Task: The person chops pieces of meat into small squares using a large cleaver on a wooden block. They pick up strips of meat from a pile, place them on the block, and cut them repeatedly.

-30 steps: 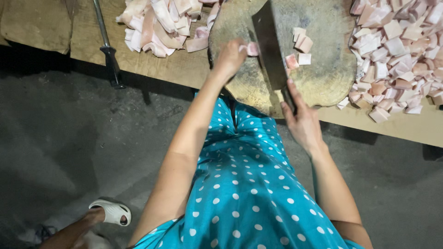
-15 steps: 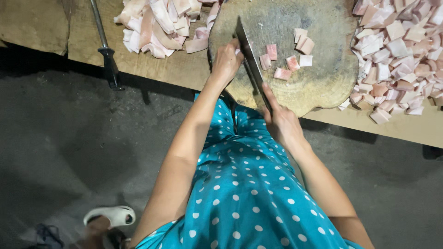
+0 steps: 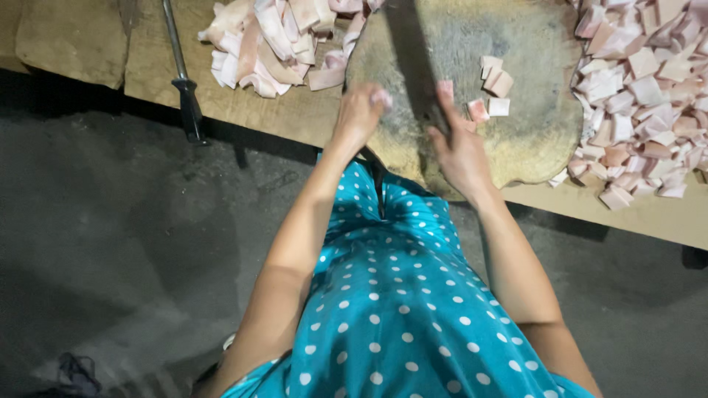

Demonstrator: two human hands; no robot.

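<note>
Room on the block is tight: it lies on the table with its near rim overhanging the table edge toward you, a heap of cut cubes pressing against its right rim and a pile of uncut strips just past its upper left. A few loose pieces lie on the block's middle, right of the blade. A dark-handled rod lies on the table well to the left, its handle reaching over the edge above the floor.

Your right hand is closed around the cleaver handle, the blade running away from you across the block. Your left hand is curled, fingertips pinching a small pink piece at the block's left edge, just beside the blade. Both forearms reach forward from your body, the hands close together.
</note>
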